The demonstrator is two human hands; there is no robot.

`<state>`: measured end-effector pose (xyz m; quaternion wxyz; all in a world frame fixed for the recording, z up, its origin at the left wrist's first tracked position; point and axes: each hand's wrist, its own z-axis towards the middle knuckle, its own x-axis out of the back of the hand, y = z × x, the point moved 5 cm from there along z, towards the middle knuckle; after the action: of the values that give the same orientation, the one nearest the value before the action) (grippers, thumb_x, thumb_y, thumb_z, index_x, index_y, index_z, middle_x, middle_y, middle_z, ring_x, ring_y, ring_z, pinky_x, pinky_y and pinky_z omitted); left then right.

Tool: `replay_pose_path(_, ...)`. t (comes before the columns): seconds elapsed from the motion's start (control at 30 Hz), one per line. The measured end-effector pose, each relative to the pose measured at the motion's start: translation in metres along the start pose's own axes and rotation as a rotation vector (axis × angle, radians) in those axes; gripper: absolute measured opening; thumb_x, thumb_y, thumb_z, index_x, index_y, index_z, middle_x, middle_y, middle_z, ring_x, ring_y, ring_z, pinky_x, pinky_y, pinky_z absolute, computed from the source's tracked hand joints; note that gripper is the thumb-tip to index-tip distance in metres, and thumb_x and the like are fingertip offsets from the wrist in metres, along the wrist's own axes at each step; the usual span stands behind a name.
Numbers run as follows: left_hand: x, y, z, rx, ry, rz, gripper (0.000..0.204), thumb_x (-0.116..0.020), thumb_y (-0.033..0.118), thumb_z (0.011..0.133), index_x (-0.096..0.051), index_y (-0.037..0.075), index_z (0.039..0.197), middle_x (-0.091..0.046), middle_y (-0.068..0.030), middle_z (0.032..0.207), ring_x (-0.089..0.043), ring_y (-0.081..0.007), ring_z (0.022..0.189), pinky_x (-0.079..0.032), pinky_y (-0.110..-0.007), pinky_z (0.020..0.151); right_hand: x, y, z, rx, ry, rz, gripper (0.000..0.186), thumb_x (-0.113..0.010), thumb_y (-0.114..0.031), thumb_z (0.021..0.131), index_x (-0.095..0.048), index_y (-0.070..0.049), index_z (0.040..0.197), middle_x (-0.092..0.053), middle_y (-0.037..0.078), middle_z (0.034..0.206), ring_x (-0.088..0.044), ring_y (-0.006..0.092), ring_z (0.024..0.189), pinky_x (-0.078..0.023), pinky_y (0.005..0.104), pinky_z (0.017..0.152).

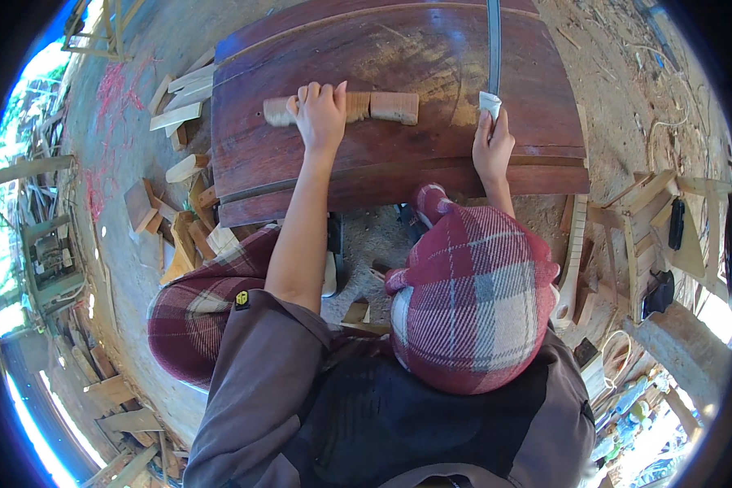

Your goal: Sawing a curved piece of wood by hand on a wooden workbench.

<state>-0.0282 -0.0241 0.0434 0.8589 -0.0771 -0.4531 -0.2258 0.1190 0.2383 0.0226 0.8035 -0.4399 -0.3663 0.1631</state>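
Apparently, in the head view, the work in hand is steadying a row of pale wood pieces [355, 106] while a long, thin blade [494, 50] is held ready beside it. That row lies left to right across the middle of a reddish-brown wooden board [301, 61], a narrow gap marking off its rightmost piece [395, 108]. Judging from this layout, any stroke on the wood calls for a firm left hold, with the blade brought leftward, clear of the fingers.

The left hand [319, 118] is clamped over the row's left part, back upward, fingers bent across its far edge, thumb on the right side; its bare forearm reaches out from the near left. How hard it presses, I cannot tell. Well to the right, the right hand [494, 150] is closed around the blade's white-wrapped handle [490, 103], the blade pointing far, apart from the wood. Plaid cloth [476, 301] hides much of that forearm.
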Motion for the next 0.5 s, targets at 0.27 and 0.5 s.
replay_pose_path(0.27,0.004,0.007,-0.005,0.13,0.088,-0.102,0.031,-0.06,0.023,0.086,-0.057,0.009,0.058,-0.053,-0.0057,0.067,-0.052,-0.0255,0.072,-0.036,-0.041,0.072,0.0,0.018,0.002,-0.079,0.046,0.112,0.022,-0.048,-0.021,0.1,-0.054,-0.001,0.094,-0.048,0.001,0.056,-0.047,0.0061,0.048,-0.036,0.0257,0.044)
replay_pose_path(0.5,-0.003,0.031,0.011,0.172,0.217,0.011,0.023,-0.059,0.021,0.087,-0.058,0.008,0.068,-0.055,-0.0069,0.076,-0.054,-0.0285,0.078,-0.037,-0.041,0.075,0.0,0.014,0.002,-0.077,0.03,0.102,0.02,-0.049,-0.019,0.099,-0.052,0.0,0.093,-0.051,0.01,0.057,-0.051,0.0142,0.047,-0.037,0.0314,0.044)
